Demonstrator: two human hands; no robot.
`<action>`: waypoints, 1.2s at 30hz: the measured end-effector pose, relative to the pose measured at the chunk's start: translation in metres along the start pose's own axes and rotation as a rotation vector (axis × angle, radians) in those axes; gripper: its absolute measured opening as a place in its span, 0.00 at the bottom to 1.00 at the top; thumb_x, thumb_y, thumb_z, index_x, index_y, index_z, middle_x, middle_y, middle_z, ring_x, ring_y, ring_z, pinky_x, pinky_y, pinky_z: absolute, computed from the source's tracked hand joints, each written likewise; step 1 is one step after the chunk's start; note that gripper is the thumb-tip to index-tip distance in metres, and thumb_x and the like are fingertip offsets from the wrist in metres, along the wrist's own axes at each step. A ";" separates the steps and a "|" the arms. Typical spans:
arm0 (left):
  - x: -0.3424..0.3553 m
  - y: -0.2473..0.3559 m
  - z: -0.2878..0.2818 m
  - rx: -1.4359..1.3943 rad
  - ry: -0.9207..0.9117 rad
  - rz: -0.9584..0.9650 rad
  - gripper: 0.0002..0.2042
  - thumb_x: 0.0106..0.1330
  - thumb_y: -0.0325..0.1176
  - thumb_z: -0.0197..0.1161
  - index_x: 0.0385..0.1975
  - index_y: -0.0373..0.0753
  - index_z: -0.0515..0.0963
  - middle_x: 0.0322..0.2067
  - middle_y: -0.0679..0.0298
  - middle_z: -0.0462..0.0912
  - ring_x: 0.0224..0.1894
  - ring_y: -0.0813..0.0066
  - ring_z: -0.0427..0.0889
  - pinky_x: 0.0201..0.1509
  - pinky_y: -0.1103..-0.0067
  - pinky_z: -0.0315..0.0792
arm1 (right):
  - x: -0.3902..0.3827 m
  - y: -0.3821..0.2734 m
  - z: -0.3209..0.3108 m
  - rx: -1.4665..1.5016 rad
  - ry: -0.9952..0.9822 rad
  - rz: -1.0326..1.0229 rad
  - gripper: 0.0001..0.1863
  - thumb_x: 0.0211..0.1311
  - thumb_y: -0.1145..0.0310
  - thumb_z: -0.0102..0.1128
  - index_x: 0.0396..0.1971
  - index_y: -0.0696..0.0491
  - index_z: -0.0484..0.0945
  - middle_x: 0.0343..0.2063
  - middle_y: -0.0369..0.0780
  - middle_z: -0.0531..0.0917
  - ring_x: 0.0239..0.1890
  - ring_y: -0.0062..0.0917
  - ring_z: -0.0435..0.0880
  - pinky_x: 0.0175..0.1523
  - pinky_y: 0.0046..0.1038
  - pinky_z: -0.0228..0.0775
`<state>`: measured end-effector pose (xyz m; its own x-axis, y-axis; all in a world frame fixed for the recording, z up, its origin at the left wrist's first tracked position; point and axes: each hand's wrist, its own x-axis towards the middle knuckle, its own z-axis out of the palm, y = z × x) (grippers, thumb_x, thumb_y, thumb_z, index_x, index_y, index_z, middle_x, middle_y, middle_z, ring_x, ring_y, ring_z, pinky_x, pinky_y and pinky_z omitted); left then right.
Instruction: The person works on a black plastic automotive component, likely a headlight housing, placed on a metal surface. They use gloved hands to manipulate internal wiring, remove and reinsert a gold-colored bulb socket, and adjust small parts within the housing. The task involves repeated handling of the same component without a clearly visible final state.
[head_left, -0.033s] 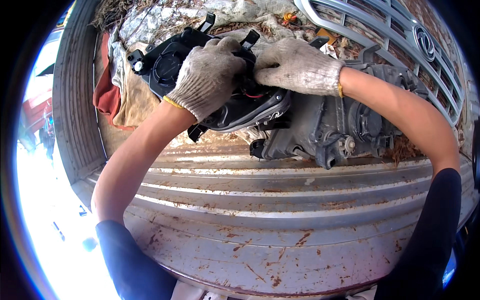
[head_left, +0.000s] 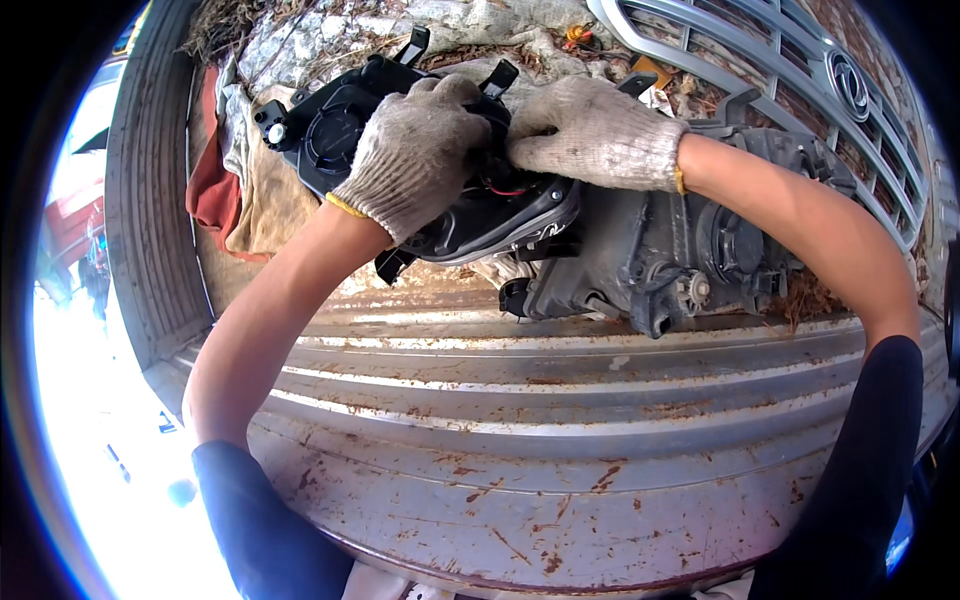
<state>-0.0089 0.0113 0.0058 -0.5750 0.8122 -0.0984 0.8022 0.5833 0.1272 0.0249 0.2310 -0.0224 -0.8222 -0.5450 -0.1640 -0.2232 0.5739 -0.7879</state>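
Observation:
Both my hands wear dirty white knit gloves and are on a black headlamp housing (head_left: 330,135) in the upper middle. My left hand (head_left: 416,150) lies over its back, fingers curled down at the central part beside a round cap; what they grip is hidden. My right hand (head_left: 585,135) comes in from the right, fingertips closed at that same spot, where a short red wire (head_left: 505,192) shows; what they hold cannot be seen. A second, dustier grey-black headlamp housing (head_left: 640,260) lies to the right, below my right forearm.
A rusty ribbed metal truck bed (head_left: 520,440) spans the lower view. Its side wall (head_left: 150,200) rises at left, near red and tan cloths (head_left: 215,200). A silver grille (head_left: 760,60) lies at upper right, with dry debris and crumpled grey-white sheeting (head_left: 300,40) at the back.

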 end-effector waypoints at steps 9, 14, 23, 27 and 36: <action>0.001 0.000 -0.001 -0.020 -0.015 -0.002 0.05 0.56 0.33 0.70 0.32 0.44 0.86 0.53 0.60 0.80 0.53 0.56 0.79 0.56 0.65 0.75 | 0.000 0.001 -0.001 -0.007 0.015 -0.031 0.16 0.64 0.57 0.59 0.37 0.55 0.86 0.36 0.48 0.84 0.42 0.41 0.83 0.52 0.41 0.73; 0.001 -0.002 -0.001 -0.022 -0.008 0.008 0.06 0.56 0.33 0.70 0.32 0.43 0.86 0.53 0.60 0.80 0.53 0.55 0.79 0.56 0.65 0.74 | 0.001 -0.001 -0.001 -0.027 0.001 -0.024 0.15 0.64 0.57 0.59 0.37 0.54 0.86 0.37 0.47 0.85 0.43 0.41 0.83 0.53 0.40 0.73; 0.002 -0.001 -0.003 -0.006 -0.019 0.027 0.06 0.58 0.33 0.69 0.33 0.44 0.87 0.53 0.58 0.80 0.53 0.54 0.79 0.56 0.64 0.75 | 0.001 0.000 0.001 -0.031 0.014 -0.023 0.16 0.62 0.57 0.59 0.36 0.54 0.86 0.37 0.46 0.85 0.44 0.41 0.83 0.55 0.40 0.72; 0.001 -0.003 -0.005 0.003 -0.019 0.056 0.08 0.58 0.36 0.70 0.35 0.44 0.87 0.54 0.57 0.80 0.51 0.54 0.80 0.54 0.63 0.76 | 0.000 0.000 0.001 -0.014 0.028 -0.020 0.16 0.62 0.57 0.59 0.36 0.54 0.87 0.38 0.46 0.85 0.44 0.40 0.84 0.54 0.39 0.73; 0.003 0.001 -0.003 0.025 -0.032 0.020 0.05 0.58 0.31 0.68 0.33 0.42 0.86 0.53 0.58 0.80 0.53 0.54 0.80 0.55 0.63 0.75 | 0.000 -0.002 0.001 -0.012 0.033 0.002 0.16 0.62 0.57 0.60 0.36 0.53 0.87 0.37 0.46 0.86 0.42 0.39 0.85 0.53 0.38 0.74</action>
<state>-0.0100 0.0141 0.0091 -0.5538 0.8227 -0.1280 0.8174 0.5665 0.1045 0.0261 0.2292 -0.0209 -0.8393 -0.5237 -0.1460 -0.2276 0.5823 -0.7804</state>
